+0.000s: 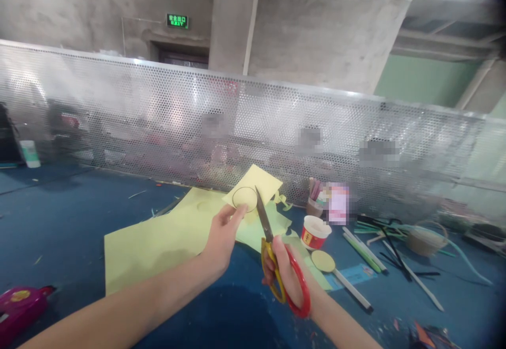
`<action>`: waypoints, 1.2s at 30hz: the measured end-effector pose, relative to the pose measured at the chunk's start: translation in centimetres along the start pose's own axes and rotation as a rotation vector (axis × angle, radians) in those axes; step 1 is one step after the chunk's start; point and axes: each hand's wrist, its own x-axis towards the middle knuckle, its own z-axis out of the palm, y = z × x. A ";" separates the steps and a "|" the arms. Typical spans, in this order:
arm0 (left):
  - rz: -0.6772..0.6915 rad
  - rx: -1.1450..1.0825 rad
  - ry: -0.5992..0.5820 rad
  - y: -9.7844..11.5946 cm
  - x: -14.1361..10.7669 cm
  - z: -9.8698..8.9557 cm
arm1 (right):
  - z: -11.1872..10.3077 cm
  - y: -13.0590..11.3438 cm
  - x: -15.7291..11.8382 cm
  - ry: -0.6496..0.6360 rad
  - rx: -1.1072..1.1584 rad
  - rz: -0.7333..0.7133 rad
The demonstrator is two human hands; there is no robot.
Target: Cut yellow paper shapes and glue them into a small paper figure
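1. The paper (pixel 264 179), a small yellow piece with a circle (pixel 242 195) drawn on it, is held up over the big sheet (pixel 146 251) on the blue table (pixel 67 217).
2. The left hand (pixel 223 235) is pinched nearly closed, thumb on top at the lower rim of the circle, gripping the paper by its near side.
3. The right hand (pixel 286 267) is curled through the handles of the scissors (pixel 264 220), whose tip points up beside the circle; blur leaves it unclear whether the blades are parted.
4. The paper should be almost weightless and flexible, stiff enough to stand out flat from a pinch, but likely to crease or tear under a hard squeeze. It probably isn't slippery.
5. The best hold looks to be a light, flat pinch near the edge, with fingertips clear of the blades.
6. The scissors seem rigid and heavier than the paper; the loops are the safe place to grip.
7. The cup (pixel 314 237) stands to the right, near the yellow disc (pixel 323 260).
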 end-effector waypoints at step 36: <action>-0.104 0.101 -0.179 0.1 -0.8 -0.2 | -0.3 -0.2 0.2 0.010 0.039 -0.029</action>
